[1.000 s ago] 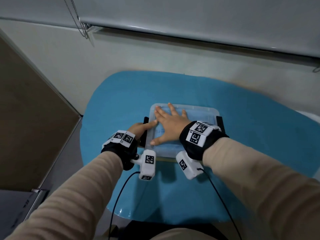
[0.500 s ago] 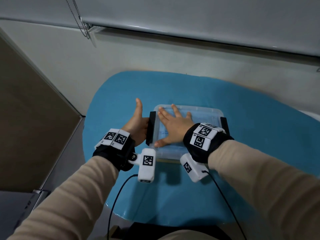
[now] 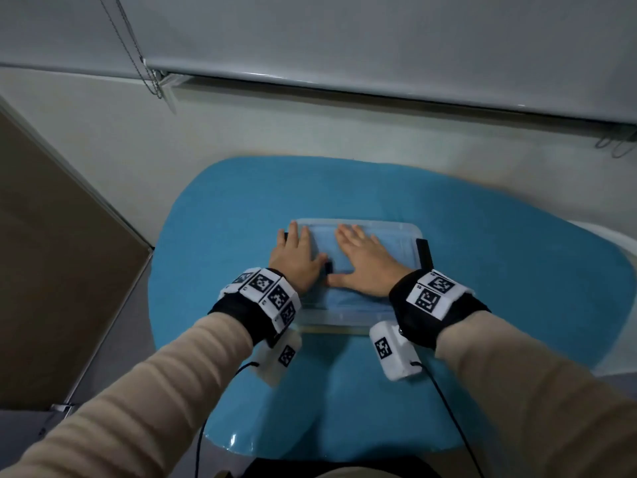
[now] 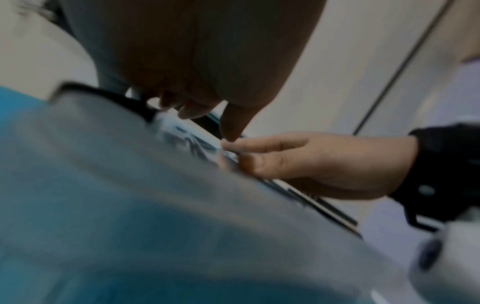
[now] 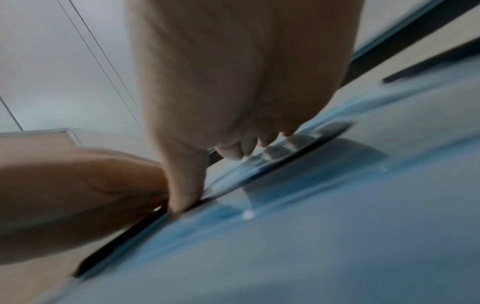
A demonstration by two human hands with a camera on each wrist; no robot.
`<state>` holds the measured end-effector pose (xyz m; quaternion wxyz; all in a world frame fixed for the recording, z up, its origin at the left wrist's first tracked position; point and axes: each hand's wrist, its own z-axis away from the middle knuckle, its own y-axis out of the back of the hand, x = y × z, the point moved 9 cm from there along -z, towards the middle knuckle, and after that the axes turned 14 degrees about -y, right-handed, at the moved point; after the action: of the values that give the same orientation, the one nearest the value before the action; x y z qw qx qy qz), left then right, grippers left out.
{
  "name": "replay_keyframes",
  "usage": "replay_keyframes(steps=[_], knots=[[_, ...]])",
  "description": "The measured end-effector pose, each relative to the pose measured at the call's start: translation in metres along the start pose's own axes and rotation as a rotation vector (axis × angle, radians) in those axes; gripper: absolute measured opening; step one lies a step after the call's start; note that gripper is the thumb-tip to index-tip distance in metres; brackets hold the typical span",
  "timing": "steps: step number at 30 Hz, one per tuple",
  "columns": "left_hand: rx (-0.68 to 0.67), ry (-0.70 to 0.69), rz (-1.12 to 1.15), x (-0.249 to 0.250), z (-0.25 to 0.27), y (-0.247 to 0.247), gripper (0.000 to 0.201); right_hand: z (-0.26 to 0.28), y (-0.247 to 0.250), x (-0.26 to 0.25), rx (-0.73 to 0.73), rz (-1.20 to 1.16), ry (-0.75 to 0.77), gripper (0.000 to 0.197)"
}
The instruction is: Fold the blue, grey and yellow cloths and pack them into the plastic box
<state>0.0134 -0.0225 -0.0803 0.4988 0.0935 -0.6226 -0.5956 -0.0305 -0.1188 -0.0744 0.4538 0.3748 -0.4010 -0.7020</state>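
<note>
The left hand [image 3: 297,258] has folded the left black latch [image 3: 328,267] down onto the plastic box [image 3: 331,317] lid, both palms flat, right hand [image 3: 367,269] gripping nothing: packing looks nearly sealed.

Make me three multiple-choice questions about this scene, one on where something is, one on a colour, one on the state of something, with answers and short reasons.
1. Where does the right hand rest?
A. flat on the lid of the plastic box
B. on the bare table
C. on the wall

2. What colour is the table top?
A. yellow
B. blue
C. red

3. How does the black latch at the right end of the box stand?
A. torn off
B. lying on the table
C. raised, not folded down

Answers:
1 A, the head view shows the palm spread on the lid.
2 B, the surface around the box is blue.
3 C, it sticks up beside the lid.
</note>
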Motion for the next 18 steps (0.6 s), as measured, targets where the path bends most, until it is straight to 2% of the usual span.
replay_keyframes(steps=[3,6,7,10,15,18], knots=[[-0.077,-0.138,-0.235,0.028,-0.005,-0.014,0.067,0.014,-0.003,0.064,0.106,0.051,-0.188,0.081],[-0.127,-0.147,-0.277,0.039,-0.008,-0.032,0.069,0.030,-0.008,0.099,0.167,0.021,-0.284,0.077],[-0.107,-0.149,-0.308,0.041,-0.008,-0.037,0.070,0.033,-0.010,0.101,0.176,-0.010,-0.287,0.079],[-0.033,-0.163,-0.389,0.039,-0.008,-0.041,0.076,0.034,-0.012,0.099,0.245,-0.066,-0.274,0.101],[0.007,-0.199,-0.383,0.039,-0.009,-0.040,0.123,0.033,-0.012,0.098,0.294,-0.130,-0.252,0.109],[0.067,-0.240,-0.331,0.042,-0.007,-0.038,0.128,0.032,-0.015,0.098,0.306,-0.134,-0.234,0.126]])
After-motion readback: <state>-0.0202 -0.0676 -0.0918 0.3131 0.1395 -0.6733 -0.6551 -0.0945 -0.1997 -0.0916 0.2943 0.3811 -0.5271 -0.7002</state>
